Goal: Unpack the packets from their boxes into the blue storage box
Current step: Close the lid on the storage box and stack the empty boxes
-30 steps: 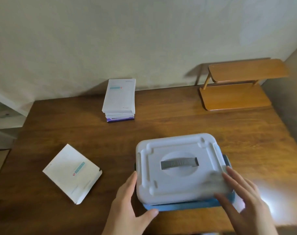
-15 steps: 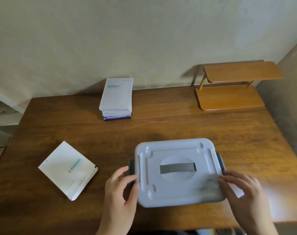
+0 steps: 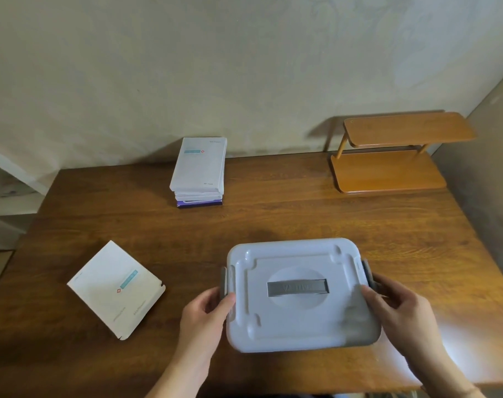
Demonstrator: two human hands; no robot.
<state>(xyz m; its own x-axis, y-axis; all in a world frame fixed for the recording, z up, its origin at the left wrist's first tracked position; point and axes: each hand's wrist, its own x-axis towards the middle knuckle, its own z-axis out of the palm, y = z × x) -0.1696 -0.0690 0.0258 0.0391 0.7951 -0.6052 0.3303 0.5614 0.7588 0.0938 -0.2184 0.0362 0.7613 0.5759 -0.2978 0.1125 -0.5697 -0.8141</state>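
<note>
The storage box (image 3: 299,317) sits near the table's front edge with its pale lid on and a grey handle lying flat in the lid's middle. Its blue base is hidden under the lid. My left hand (image 3: 207,314) grips the grey latch on the box's left side. On the opposite side, the fingers of my right hand (image 3: 399,308) curl round the right latch. A flat white packet box (image 3: 115,288) lies at the left with one end flap open. A stack of white packet boxes (image 3: 200,170) stands at the back by the wall.
A small two-tier wooden shelf (image 3: 388,173) stands on the wooden table (image 3: 302,216) at the back right, against the wall. White furniture shows past the table's left edge.
The lid has settled flat over the blue base, which no longer shows. Both hands moved from the lid's front corners to the side latches and now grip them.
</note>
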